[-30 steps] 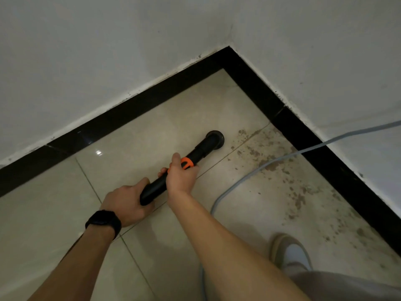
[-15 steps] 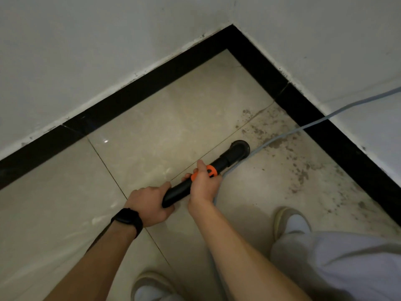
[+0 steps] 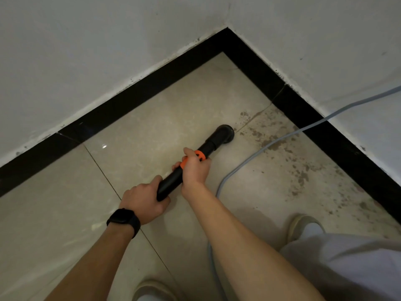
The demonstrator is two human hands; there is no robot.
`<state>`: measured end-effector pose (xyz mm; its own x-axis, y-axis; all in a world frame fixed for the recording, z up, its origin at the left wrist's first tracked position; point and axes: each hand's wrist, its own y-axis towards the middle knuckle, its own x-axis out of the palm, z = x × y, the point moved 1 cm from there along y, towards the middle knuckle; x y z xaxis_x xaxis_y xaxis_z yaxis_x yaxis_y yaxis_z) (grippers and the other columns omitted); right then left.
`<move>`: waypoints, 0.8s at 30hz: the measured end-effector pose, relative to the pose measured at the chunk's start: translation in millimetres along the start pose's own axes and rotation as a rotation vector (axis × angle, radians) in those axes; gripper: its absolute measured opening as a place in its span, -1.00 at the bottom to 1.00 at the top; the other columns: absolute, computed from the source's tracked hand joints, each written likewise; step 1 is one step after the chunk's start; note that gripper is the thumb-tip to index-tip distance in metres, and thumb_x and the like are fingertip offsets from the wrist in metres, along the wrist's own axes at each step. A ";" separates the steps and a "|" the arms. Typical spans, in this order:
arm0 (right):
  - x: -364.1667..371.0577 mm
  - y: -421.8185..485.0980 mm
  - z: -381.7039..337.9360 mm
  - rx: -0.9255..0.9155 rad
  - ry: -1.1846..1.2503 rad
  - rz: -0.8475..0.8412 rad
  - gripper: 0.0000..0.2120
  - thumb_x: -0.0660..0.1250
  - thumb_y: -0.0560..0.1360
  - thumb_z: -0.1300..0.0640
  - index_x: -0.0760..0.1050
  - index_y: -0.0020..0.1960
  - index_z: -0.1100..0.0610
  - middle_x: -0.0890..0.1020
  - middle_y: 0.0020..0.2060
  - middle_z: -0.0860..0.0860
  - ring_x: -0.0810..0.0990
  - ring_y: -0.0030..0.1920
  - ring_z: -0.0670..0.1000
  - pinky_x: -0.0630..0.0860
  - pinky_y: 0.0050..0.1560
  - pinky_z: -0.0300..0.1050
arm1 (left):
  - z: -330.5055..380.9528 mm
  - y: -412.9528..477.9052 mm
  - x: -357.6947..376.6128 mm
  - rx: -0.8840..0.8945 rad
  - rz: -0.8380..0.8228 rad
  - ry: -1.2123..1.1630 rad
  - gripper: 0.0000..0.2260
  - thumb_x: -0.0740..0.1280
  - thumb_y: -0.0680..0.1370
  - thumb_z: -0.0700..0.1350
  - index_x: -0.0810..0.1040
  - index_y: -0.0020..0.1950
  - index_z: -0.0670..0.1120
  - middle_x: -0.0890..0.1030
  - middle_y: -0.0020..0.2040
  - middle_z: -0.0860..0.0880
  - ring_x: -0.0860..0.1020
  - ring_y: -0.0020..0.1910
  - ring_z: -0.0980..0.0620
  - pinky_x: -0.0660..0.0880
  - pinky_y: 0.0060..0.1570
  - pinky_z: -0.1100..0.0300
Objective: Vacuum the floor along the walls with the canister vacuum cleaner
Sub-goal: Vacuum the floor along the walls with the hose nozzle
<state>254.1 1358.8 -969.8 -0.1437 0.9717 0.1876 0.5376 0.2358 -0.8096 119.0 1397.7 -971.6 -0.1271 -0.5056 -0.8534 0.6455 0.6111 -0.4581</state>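
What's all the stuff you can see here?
vacuum wand: one, black with an orange collar, in both hands
nozzle: one, black, on the floor beside the stains
cable: one, grey, from the right wall across the floor
dirt stains: many, brown, right tile
floor tiles: several, beige, glossy
skirting: two strips, black, meeting in the corner
walls: two, white
watch: one, black, left wrist
shoes: two, beige, bottom edge
trouser leg: one, pale grey, bottom right
left hand: one, grips the wand's near end
right hand: one, grips the wand at the collar
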 end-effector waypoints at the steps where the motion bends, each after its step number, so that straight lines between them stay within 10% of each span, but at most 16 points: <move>1: 2.0 0.9 -0.8 0.002 -0.005 -0.004 -0.74 0.41 0.54 0.26 0.33 0.05 0.13 0.47 -0.33 0.09 0.45 -0.56 -0.01 0.55 -0.35 -0.05 | -0.4 2.0 -1.4 -0.006 0.002 -0.005 -0.75 0.31 0.49 0.12 0.33 0.03 0.07 0.48 -0.33 0.09 0.51 -0.35 0.01 0.31 -0.42 0.19; 24: -32.2 13.7 -22.2 -0.009 0.085 0.049 -0.74 0.38 0.44 0.32 0.44 0.09 0.18 0.43 -0.46 0.03 0.42 -0.55 0.02 0.48 -0.46 -0.12 | 39.9 11.8 7.4 0.099 -0.018 0.103 -0.71 0.25 0.50 0.14 0.31 0.12 0.05 0.46 -0.27 0.11 0.47 -0.34 -0.02 0.36 -0.31 0.16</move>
<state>284.5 1331.1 -974.5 -0.0464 0.9798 0.1943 0.5496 0.1875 -0.8141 155.7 1376.9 -973.4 -0.2130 -0.4477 -0.8685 0.7130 0.5365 -0.4514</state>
